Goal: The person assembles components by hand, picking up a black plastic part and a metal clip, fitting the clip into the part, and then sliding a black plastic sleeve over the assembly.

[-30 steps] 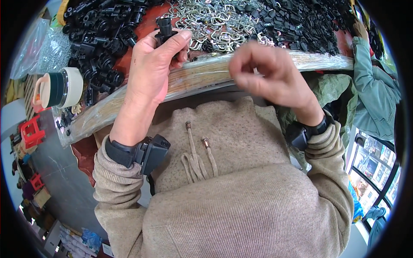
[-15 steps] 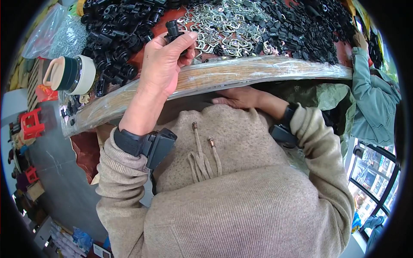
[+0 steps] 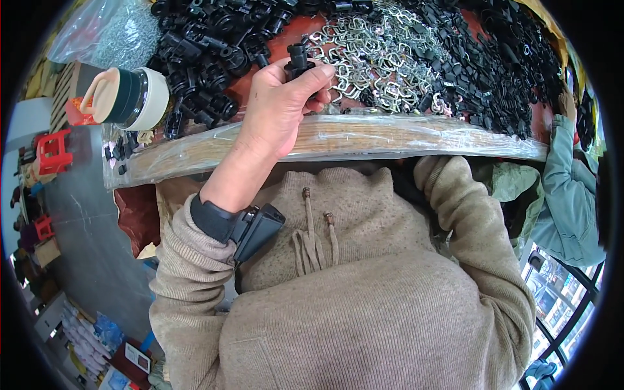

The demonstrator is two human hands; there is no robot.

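Note:
My left hand (image 3: 279, 107) is closed around a black plastic fitting (image 3: 298, 54), raised just above the table's near edge. The fitting stands upright between thumb and fingers, its lower part covered by the hand. To the left of it lies a heap of similar black plastic fittings (image 3: 201, 49). Bent metal wire clips (image 3: 380, 55) are piled to its right, and small flat black parts (image 3: 481, 71) spread beyond them. My right hand is out of sight beneath the table edge; only the sleeve (image 3: 448, 185) shows.
A wooden table edge (image 3: 338, 140) wrapped in clear film runs across in front of me. A cup with a handle (image 3: 133, 97) stands at its left end, near a clear plastic bag (image 3: 127, 36). At the right, another person's sleeve (image 3: 564, 169) reaches toward the table. Red stools (image 3: 53, 153) are on the floor.
The view has shifted, so the table sits lower and further right. My right hand, visible under the edge before, has moved right and out of sight. My left hand still grips the fitting.

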